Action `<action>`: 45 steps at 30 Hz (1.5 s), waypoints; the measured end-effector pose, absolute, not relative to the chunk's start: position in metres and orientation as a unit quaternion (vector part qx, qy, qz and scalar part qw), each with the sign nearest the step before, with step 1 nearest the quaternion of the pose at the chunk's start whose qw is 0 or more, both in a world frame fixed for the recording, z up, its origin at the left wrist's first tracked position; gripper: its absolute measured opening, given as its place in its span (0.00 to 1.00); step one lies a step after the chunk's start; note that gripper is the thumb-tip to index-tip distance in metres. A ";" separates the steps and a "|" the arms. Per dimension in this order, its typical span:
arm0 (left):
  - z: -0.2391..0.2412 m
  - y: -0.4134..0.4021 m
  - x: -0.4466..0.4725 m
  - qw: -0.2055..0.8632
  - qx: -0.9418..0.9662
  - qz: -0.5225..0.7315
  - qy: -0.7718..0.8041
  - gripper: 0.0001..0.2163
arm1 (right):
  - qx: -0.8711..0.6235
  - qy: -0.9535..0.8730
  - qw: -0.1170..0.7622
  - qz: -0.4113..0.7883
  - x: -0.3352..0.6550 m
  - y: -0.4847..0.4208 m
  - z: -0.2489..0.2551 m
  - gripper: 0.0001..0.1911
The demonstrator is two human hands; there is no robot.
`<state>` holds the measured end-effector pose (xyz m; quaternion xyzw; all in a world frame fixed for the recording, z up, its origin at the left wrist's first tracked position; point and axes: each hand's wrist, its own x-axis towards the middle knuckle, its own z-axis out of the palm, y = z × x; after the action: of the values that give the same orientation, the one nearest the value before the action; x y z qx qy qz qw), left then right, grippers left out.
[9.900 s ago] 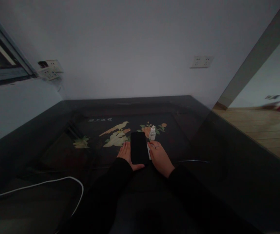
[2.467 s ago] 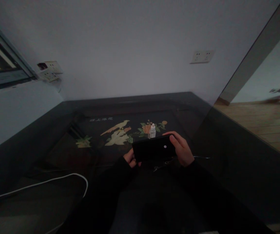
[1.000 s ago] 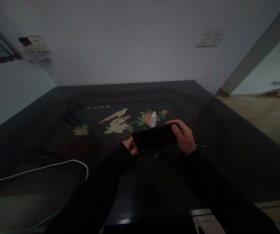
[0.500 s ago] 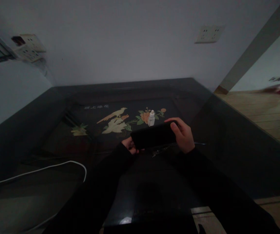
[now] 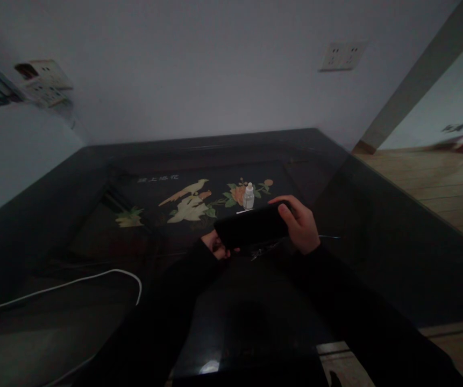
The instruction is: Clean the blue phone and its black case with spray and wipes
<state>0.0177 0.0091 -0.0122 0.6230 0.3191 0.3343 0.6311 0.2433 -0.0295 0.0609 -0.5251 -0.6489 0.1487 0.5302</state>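
Note:
A black, flat oblong object (image 5: 251,227) is held between my two hands above the dark tabletop; its exact kind is too dark to make out. Its left end is in my left hand (image 5: 218,246), with the fingers curled underneath. My right hand (image 5: 300,223) grips the right end, thumb on the near face and fingers behind the top edge. Just beyond the object stands a small clear bottle (image 5: 248,198) with a white dropper top. A thin white stick (image 5: 244,211) shows behind its upper edge. Small shiny metal pieces (image 5: 259,251) lie partly hidden below it.
The glossy black table (image 5: 376,258) carries a bird-and-flower picture (image 5: 189,207) and meets a pale wall. A white cable (image 5: 82,277) runs across the left side. Wall sockets (image 5: 343,56) are at the back right, others (image 5: 49,75) at the left. Wooden floor (image 5: 425,183) lies right.
The view has shifted slightly. The black object is tilted a little differently, and the thin white stick now shows behind its upper edge. Both hands keep their hold.

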 end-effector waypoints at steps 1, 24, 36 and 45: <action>-0.012 0.009 0.018 0.630 0.624 0.335 0.318 0.12 | -0.525 -0.649 0.530 0.150 0.243 -0.030 0.061 0.11; -0.003 -0.005 0.024 0.574 0.676 0.339 0.314 0.19 | -0.505 -0.459 0.606 0.409 0.249 -0.021 0.050 0.13; 0.002 0.001 0.015 0.691 0.611 0.307 0.234 0.21 | -0.528 -0.433 0.587 0.435 0.256 -0.012 0.040 0.15; 0.014 0.012 0.009 0.657 0.592 0.345 0.314 0.27 | -0.535 -0.471 0.561 0.420 0.253 -0.015 0.042 0.15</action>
<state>0.0089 0.0120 0.0139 0.5915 0.3140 0.3455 0.6574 0.2526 -0.0153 0.0423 -0.5348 -0.4714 0.4203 0.5613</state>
